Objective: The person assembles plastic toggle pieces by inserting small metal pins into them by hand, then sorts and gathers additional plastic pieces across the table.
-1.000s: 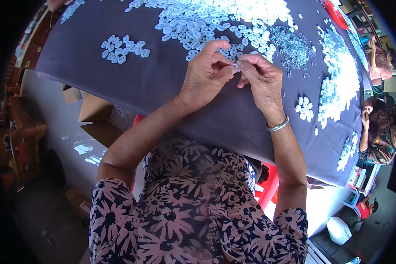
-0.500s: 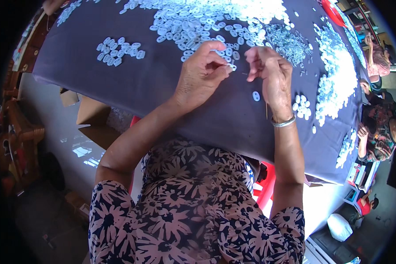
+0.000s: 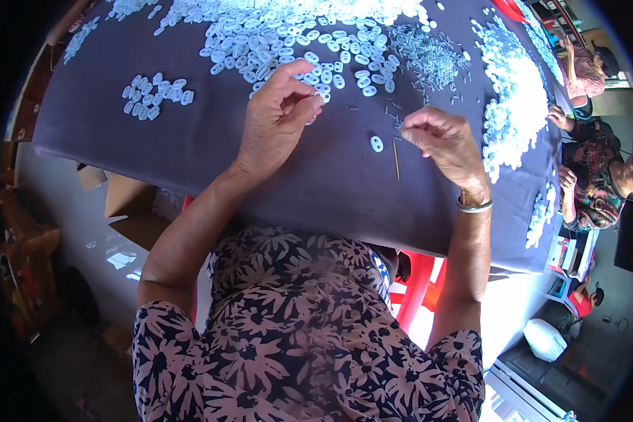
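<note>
My left hand (image 3: 278, 116) is closed in a pinch on a small white oval piece (image 3: 324, 97), held at the fingertips over the dark tablecloth. Thumb and fingers of my right hand (image 3: 446, 144) come together beside a few loose metal pins (image 3: 394, 105); whatever they hold is too small to make out. Between the hands lies a single white oval with two holes (image 3: 377, 143). A thin wooden stick (image 3: 396, 162) rests just right of it. Beyond the hands spread a large heap of white ovals (image 3: 260, 42) and a pile of small metal pins (image 3: 429, 60).
A small cluster of ovals (image 3: 144, 98) sits at the left of the dark-covered table (image 3: 119, 141). Another bright heap of white pieces (image 3: 510, 105) runs along the right. Open cardboard boxes (image 3: 130, 200) stand below the left edge. Other people (image 3: 594, 176) sit on the right.
My right hand has moved away from the left hand, down and to the right, beside the loose pins. The left hand keeps its pinch on the white oval. The whole view has shifted slightly.
</note>
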The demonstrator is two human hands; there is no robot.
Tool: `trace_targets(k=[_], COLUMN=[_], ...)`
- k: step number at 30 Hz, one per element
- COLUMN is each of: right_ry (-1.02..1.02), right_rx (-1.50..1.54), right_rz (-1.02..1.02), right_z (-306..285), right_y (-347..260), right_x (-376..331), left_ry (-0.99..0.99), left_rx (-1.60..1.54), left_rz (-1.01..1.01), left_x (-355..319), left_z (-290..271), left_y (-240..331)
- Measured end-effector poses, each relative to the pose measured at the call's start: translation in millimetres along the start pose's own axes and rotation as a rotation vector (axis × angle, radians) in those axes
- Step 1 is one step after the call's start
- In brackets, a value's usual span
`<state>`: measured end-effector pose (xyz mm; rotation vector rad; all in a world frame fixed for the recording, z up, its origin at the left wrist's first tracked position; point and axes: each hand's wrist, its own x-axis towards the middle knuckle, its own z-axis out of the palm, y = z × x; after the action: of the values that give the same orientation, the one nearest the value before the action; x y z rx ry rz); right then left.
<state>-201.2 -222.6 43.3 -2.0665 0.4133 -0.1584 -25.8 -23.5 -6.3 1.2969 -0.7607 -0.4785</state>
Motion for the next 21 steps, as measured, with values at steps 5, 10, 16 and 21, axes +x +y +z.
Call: trace_targets(k=[5,10,16,21], right_ry=[0.088,0.294,0.449,0.415], right_rx=[-0.098,-0.068,-0.172,-0.135], right_rz=[-0.070,0.027,0.091,0.120], right_z=[7.0,-19.2,-48.6,-36.9], right_y=[-0.1,5.2,30.1,24.3], right_x=[-6.3,4.1,20.1,25.0], left_ry=[0.006,0.021,0.015,0.027], left_rx=[-0.005,-0.035,-0.063,-0.023], left_rz=[-0.008,-0.071,-0.041,-0.065], left_x=[2.4,1.3,-1.3,-1.8], left_z=[1.0,1.1,0.9,1.2], left_y=[-0.4,0.6,-4.3,-3.3])
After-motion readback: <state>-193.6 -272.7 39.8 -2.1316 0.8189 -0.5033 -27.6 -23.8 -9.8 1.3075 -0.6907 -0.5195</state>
